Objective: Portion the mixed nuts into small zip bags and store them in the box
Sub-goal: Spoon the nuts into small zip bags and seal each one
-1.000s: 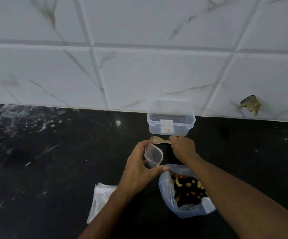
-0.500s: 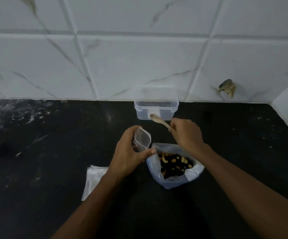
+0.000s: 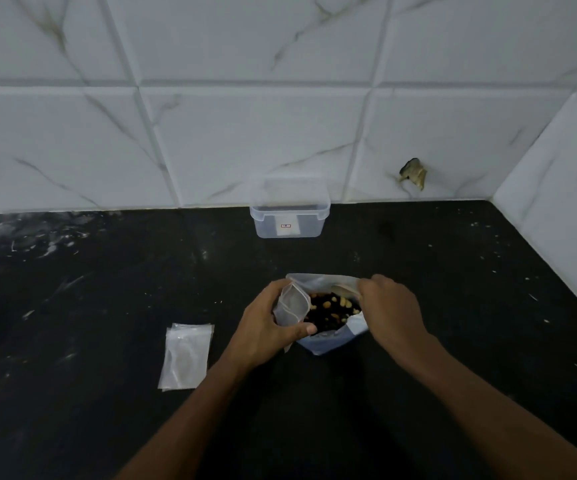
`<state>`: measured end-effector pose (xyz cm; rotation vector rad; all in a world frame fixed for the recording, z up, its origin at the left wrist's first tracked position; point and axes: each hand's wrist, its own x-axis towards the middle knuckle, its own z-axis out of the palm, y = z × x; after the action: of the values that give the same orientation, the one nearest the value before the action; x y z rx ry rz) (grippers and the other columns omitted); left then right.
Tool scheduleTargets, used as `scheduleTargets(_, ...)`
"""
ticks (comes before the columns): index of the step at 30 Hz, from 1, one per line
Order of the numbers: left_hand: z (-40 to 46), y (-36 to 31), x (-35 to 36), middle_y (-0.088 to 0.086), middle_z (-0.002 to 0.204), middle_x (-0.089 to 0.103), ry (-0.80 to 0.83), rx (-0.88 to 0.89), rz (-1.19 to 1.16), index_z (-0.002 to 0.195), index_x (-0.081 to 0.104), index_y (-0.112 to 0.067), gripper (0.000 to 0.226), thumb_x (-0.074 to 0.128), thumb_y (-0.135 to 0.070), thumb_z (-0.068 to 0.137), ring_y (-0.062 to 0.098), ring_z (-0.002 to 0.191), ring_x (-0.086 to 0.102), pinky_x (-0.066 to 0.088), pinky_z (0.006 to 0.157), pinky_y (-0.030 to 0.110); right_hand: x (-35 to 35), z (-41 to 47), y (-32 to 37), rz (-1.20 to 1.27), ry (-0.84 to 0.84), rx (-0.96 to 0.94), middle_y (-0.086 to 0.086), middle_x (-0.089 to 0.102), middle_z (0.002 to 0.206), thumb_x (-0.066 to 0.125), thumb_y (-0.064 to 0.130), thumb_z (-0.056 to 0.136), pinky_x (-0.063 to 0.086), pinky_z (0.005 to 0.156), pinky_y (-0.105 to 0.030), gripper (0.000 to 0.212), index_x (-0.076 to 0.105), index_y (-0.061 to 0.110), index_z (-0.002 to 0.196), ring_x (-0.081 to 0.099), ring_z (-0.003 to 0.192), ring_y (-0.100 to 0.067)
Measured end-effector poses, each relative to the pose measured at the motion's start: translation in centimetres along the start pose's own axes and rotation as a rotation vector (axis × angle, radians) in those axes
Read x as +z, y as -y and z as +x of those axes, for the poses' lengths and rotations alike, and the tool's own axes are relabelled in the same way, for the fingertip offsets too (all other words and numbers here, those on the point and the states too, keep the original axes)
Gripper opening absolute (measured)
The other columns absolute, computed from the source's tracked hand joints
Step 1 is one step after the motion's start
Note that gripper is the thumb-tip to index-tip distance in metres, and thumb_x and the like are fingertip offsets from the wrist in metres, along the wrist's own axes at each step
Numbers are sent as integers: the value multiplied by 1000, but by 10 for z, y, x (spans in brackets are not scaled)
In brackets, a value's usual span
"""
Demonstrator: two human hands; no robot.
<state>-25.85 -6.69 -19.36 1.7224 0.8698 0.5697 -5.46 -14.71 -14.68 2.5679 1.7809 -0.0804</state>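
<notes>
My left hand (image 3: 266,323) grips a small clear zip bag (image 3: 292,304), held upright with its mouth up, right against the left rim of the large nut bag (image 3: 335,337). That large bag stands open on the black counter and shows mixed nuts (image 3: 332,308). My right hand (image 3: 389,306) holds a small wooden spoon (image 3: 344,289) whose bowl dips into the top of the nut bag. A clear plastic box (image 3: 289,216) with a white label sits open at the back against the tiled wall.
A flat stack of spare clear zip bags (image 3: 186,355) lies on the black counter (image 3: 89,306) left of my left forearm. White tiled walls close the back and the right corner (image 3: 557,188). A chipped spot (image 3: 413,173) marks the wall.
My right hand brought the spoon down from near the box into the mouth of the nut bag. My left hand kept the small bag beside the nut bag.
</notes>
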Motion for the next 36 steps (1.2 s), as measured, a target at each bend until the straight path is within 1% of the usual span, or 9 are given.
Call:
scheduleTargets(4, -2, -4, 7, -25, 122, 58, 23, -8, 13, 119, 47, -56, 63, 85, -37, 72, -10, 115, 54, 52, 93, 25, 7, -4, 3, -81, 139, 37, -7, 56, 119, 56, 18, 96, 49, 85, -29, 30, 53, 13, 125, 60, 104, -19)
scheduleTargets(7, -2, -6, 11, -25, 120, 59, 30, -7, 29, 117, 47, -55, 59, 84, -34, 75, -15, 112, 53, 48, 85, 14, 18, 1, 1, 24, 147, 85, -15, 62, 111, 42, 9, 99, 49, 82, -38, 22, 59, 5, 113, 61, 101, -31)
scheduleTargets(12, -2, -6, 14, -21, 120, 59, 24, -15, 38, 117, 47, -51, 58, 82, -28, 77, -14, 110, 54, 48, 79, 8, 30, 9, -3, 154, 124, 159, -7, 67, 106, 56, 15, 95, 55, 83, -30, 22, 60, 13, 116, 66, 97, -19)
scheduleTargets(15, -1, -5, 14, -20, 120, 58, 27, -20, 38, 117, 46, -50, 58, 82, -26, 78, -16, 110, 53, 48, 78, 7, 36, 17, -3, 281, 171, 222, -9, 67, 101, 55, 18, 95, 55, 79, -33, 17, 64, 8, 106, 66, 92, -23)
scheduleTargets(18, 0, -4, 14, -22, 120, 57, 33, -33, 42, 117, 44, -52, 59, 81, -26, 79, -19, 109, 51, 48, 78, 7, 35, 22, -9, 381, 183, 238, -8, 69, 87, 58, 18, 92, 57, 71, -30, 16, 68, 6, 93, 68, 79, -18)
scheduleTargets(23, 3, -3, 16, -21, 122, 56, 48, -52, 39, 118, 44, -52, 59, 81, -28, 79, -18, 110, 52, 48, 78, 9, 34, 27, -14, 503, 266, 227, -7, 72, 83, 59, 8, 88, 54, 74, -28, 24, 70, 7, 67, 68, 80, -17)
scheduleTargets(27, 5, -2, 17, -20, 123, 56, 43, -54, 36, 119, 43, -51, 60, 81, -29, 78, -16, 112, 52, 48, 80, 10, 40, 34, -10, 603, 319, 306, -4, 71, 92, 61, 8, 89, 57, 81, -30, 13, 74, 7, 87, 67, 83, -14)
scheduleTargets(30, 6, -1, 18, -21, 121, 57, 22, -57, 38, 118, 44, -51, 59, 81, -30, 78, -14, 111, 53, 48, 83, 14, 43, 37, -11, 643, 317, 323, -4, 69, 97, 61, 6, 88, 57, 86, -36, 13, 74, 7, 88, 66, 88, -16)
scheduleTargets(36, 6, 2, 17, -18, 123, 58, -28, -80, 11, 126, 46, -43, 60, 81, -31, 78, 0, 114, 57, 52, 86, 20, 44, 44, -21, 705, 320, 398, -7, 70, 95, 66, 10, 86, 58, 83, -36, 9, 72, 7, 91, 67, 86, -16)
